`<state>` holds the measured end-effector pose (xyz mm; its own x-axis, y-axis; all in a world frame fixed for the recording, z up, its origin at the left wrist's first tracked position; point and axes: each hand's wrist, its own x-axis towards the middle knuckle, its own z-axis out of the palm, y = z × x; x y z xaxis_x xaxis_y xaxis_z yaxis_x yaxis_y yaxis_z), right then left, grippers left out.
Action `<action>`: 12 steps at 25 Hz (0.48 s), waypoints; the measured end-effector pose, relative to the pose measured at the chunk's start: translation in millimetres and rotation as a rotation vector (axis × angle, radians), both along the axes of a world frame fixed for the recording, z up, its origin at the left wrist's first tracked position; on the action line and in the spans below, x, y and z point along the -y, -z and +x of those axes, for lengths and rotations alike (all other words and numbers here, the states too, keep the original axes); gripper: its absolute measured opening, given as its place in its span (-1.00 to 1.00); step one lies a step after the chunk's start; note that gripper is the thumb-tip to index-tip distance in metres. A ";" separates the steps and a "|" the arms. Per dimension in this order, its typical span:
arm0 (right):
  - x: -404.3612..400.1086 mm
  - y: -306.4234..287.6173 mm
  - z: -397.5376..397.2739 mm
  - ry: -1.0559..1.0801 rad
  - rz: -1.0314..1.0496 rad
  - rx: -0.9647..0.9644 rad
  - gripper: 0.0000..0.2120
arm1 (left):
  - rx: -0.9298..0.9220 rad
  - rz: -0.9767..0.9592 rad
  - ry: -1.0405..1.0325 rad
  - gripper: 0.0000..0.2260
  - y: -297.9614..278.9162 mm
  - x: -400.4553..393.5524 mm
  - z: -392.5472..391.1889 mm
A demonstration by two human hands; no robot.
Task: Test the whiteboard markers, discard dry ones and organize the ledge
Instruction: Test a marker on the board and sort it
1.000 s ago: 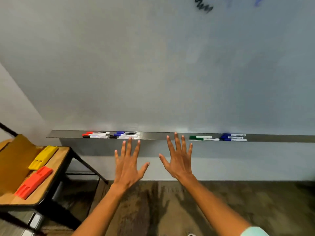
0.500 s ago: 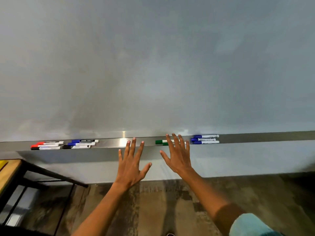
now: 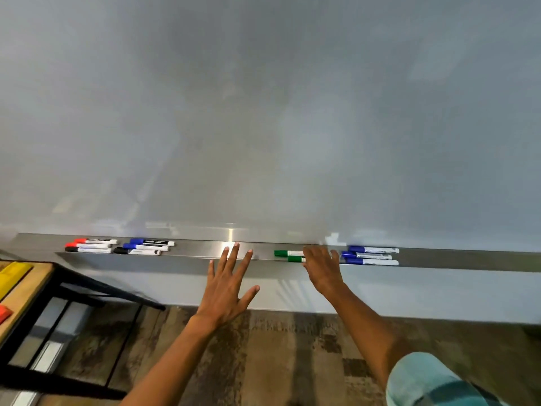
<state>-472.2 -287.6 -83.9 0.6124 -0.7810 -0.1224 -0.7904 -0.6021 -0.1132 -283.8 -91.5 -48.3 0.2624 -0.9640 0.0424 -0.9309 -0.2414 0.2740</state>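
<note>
Long brushed-metal ledge (image 3: 199, 251) runs under a grey-white whiteboard (image 3: 263, 112). Left hand (image 3: 227, 284) flat, fingers spread and straight, holds nothing; fingertips overlap the ledge's front edge at a bare, glinting patch. Right hand (image 3: 323, 269) reaches onto the ledge, fingers extended over the white barrels of two green-capped markers (image 3: 288, 256); can't tell if it touches or grips them, looks uncurled. Just right of that hand, three blue-capped white markers (image 3: 370, 255) lie parallel along the ledge. Toward the ledge's left end: two red-capped markers and one black-capped marker (image 3: 89, 245) stacked in rows; just beside them two blue-capped markers and another black-capped one (image 3: 145, 246). All markers lie flat, capped. Wooden worktop (image 3: 26, 291) with black metal frame at lower left, carrying a yellow plastic block (image 3: 11, 276) and a red one (image 3: 3, 313), both cut off by the frame edge. Dark wood-plank floor (image 3: 278, 361) below. Light teal sleeve (image 3: 424, 382) on right arm.
</note>
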 end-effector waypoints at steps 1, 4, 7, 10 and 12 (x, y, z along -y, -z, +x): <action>1.9 1.2 1.3 -0.005 -0.001 -0.021 -0.67 | -0.003 0.004 -0.001 -0.31 2.0 -0.7 1.7; 6.2 4.5 4.0 -0.019 -0.009 -0.066 -0.66 | 0.005 0.021 -0.001 -0.32 5.3 -0.4 6.9; 10.3 4.6 5.1 -0.030 0.004 -0.066 -0.67 | 0.005 0.026 0.000 -0.32 3.8 5.4 9.6; 15.0 1.9 5.3 -0.032 0.041 -0.037 -0.64 | 0.004 0.019 0.010 -0.33 0.7 12.1 8.4; 19.5 -0.3 3.8 -0.021 0.081 0.016 -0.65 | -0.006 0.008 0.018 -0.33 0.9 14.7 6.9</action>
<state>-468.4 -307.1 -83.6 0.6308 -0.7561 -0.1747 -0.7755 -0.6066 -0.1747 -276.9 -106.2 -49.1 0.2456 -0.9688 0.0334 -0.9334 -0.2270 0.2777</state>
